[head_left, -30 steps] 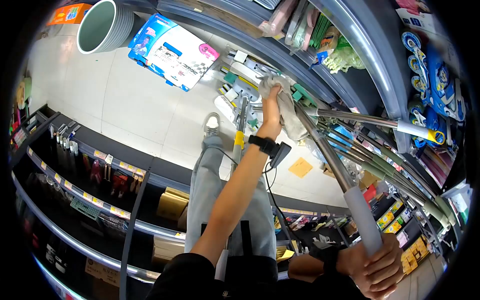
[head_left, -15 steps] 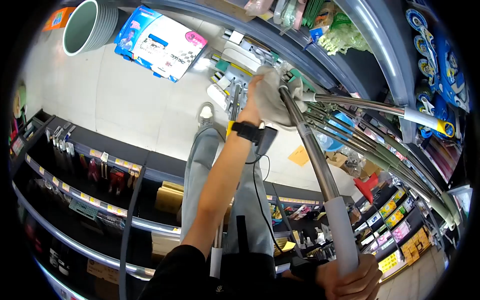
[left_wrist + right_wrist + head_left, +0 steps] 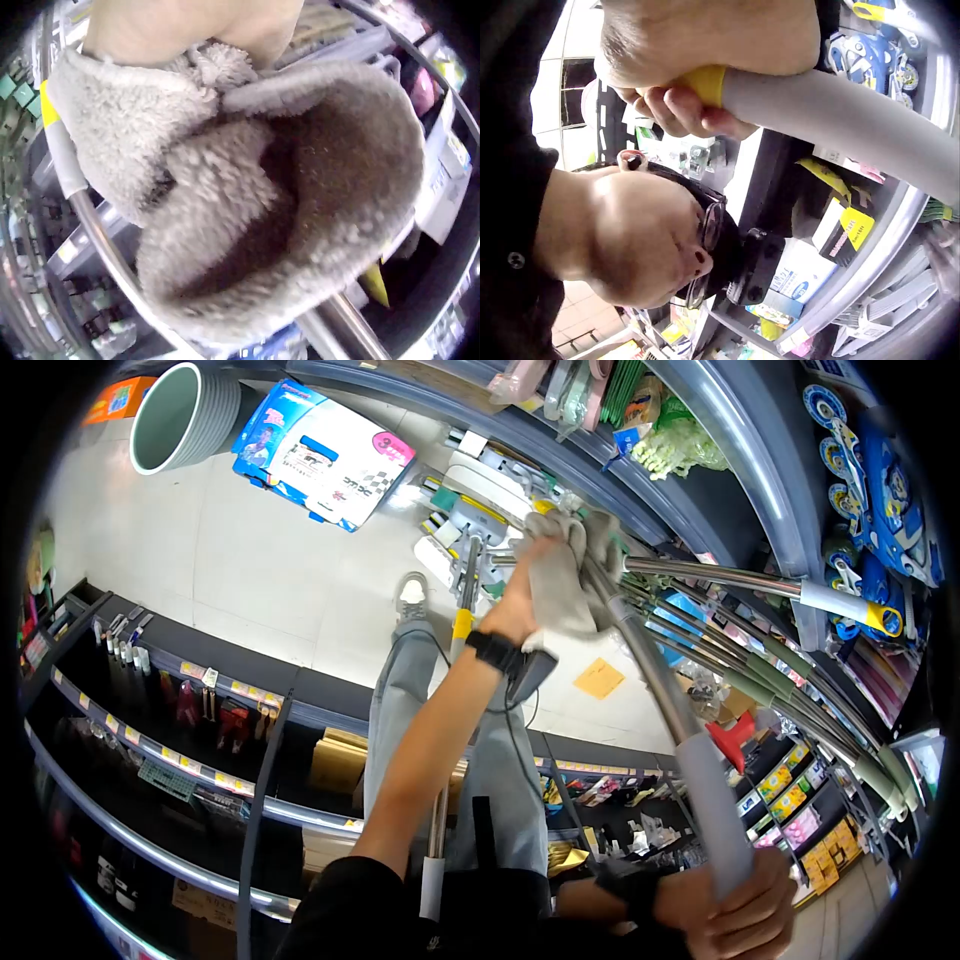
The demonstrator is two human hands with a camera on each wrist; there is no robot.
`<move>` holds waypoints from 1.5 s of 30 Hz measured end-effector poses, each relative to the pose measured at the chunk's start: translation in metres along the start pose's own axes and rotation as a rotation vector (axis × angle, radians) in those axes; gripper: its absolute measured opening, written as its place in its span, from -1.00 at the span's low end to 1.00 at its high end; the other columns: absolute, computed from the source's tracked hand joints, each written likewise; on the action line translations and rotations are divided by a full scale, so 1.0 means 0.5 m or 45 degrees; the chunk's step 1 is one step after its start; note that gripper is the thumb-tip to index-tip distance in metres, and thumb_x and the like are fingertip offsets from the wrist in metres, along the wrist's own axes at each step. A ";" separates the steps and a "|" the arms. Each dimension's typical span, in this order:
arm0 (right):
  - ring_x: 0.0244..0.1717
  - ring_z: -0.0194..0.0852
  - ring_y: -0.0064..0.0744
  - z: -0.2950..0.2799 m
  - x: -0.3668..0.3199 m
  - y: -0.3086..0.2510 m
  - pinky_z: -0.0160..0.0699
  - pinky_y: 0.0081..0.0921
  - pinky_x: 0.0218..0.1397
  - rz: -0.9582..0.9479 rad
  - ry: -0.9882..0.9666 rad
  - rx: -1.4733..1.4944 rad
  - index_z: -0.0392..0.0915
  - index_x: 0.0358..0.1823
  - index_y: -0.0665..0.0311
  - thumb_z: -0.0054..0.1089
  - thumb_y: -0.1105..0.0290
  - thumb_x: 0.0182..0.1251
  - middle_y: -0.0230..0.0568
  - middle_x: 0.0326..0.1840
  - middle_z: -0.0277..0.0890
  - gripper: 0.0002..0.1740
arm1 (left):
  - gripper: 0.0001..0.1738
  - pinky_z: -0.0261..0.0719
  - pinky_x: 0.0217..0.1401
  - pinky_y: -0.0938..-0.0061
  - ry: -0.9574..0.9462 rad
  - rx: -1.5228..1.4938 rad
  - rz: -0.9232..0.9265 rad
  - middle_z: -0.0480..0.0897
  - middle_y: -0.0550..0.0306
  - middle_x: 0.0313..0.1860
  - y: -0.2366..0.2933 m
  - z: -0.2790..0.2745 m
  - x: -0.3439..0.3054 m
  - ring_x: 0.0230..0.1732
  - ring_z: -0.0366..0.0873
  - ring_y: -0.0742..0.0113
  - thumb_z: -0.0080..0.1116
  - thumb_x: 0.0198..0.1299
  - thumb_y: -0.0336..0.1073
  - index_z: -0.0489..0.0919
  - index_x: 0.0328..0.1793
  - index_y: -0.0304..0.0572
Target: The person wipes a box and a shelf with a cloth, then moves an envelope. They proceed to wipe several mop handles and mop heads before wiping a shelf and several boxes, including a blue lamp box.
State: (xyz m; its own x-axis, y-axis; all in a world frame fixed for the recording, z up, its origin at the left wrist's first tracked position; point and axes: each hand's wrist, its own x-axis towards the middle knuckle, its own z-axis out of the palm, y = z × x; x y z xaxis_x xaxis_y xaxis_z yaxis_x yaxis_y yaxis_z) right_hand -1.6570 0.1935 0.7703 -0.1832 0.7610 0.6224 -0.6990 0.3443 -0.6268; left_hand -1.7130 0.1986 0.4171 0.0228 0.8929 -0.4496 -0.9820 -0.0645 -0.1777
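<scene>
In the head view my left hand [image 3: 528,588] holds a greyish-beige fluffy mop cloth [image 3: 566,592] at the far end of a mop pole [image 3: 650,675]. The left wrist view shows the cloth [image 3: 202,180] folded round, with a dark opening facing the camera; the hand [image 3: 187,30] lies at its upper edge, its fingers mostly hidden behind it. Near my body on the right, my right hand [image 3: 738,912] grips the pole's grey handle [image 3: 712,800]. In the right wrist view those fingers [image 3: 679,105] wrap round the handle by its yellow end [image 3: 705,84].
Another mop pole [image 3: 470,575] stands between my legs. Flat mop heads [image 3: 475,515] crowd the floor ahead, beside a blue-and-white pack [image 3: 330,455] and stacked bins [image 3: 175,420]. Several poles [image 3: 770,685] lean at right near blue roller skates [image 3: 885,500]. Shelves [image 3: 150,730] line the left and front.
The left hand and cloth first shifted left, then slightly back right and lower. The right hand went left, then back right, still gripping the handle. The head view has turned slightly.
</scene>
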 end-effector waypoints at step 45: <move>0.05 0.57 -0.22 -0.037 -0.328 0.008 0.54 -0.37 0.14 1.075 -0.336 -1.318 0.50 0.03 0.29 0.28 0.51 0.29 -0.10 0.05 0.58 -0.70 | -0.49 0.58 0.02 0.35 0.854 0.461 0.314 0.65 0.04 -0.12 0.191 0.164 -0.803 -0.11 0.60 0.18 0.15 0.17 -0.04 0.56 0.13 -0.25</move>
State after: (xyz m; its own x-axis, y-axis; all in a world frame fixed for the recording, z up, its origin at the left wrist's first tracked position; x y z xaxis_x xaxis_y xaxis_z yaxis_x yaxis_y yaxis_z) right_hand -1.6169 0.0802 0.6570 -0.5006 0.8565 -0.1254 0.5037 0.1704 -0.8469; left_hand -1.8312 -0.1296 0.6523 -0.2078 0.4064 -0.8897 -0.9707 0.0263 0.2387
